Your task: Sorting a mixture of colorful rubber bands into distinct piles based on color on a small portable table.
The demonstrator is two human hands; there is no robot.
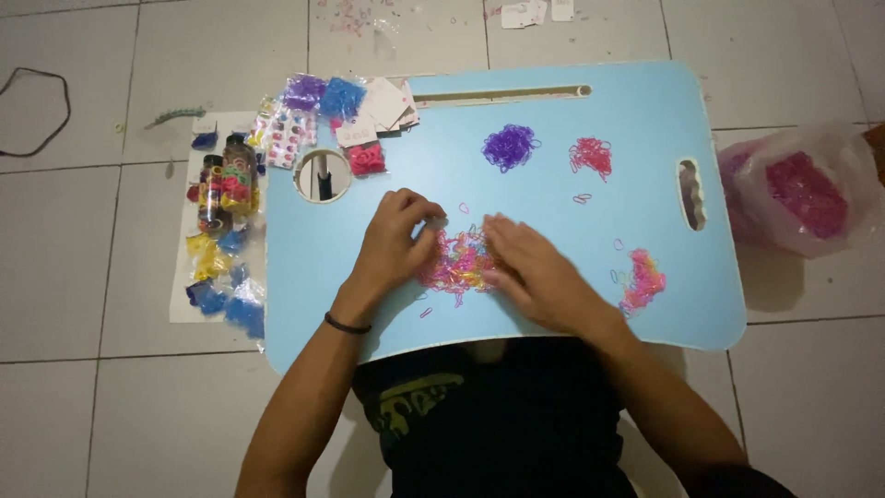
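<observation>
Both hands rest on one mixed pile (458, 263) of small rubber bands, mid-front on the light blue surface (553, 166). The left hand (395, 242) has bent fingers pinching at the pile's left edge; whether its grip has closed on a band cannot be told. The right hand (535, 267) lies flat, released, fingers spread over the pile's right side. Three more piles sit apart on the surface: one purple pile (509, 147), one red pile (591, 155), one pink-yellow pile (643, 279). One pink bag (800, 190) lies on the floor at right. Two jars (226, 184) stand left of the surface among small packets
</observation>
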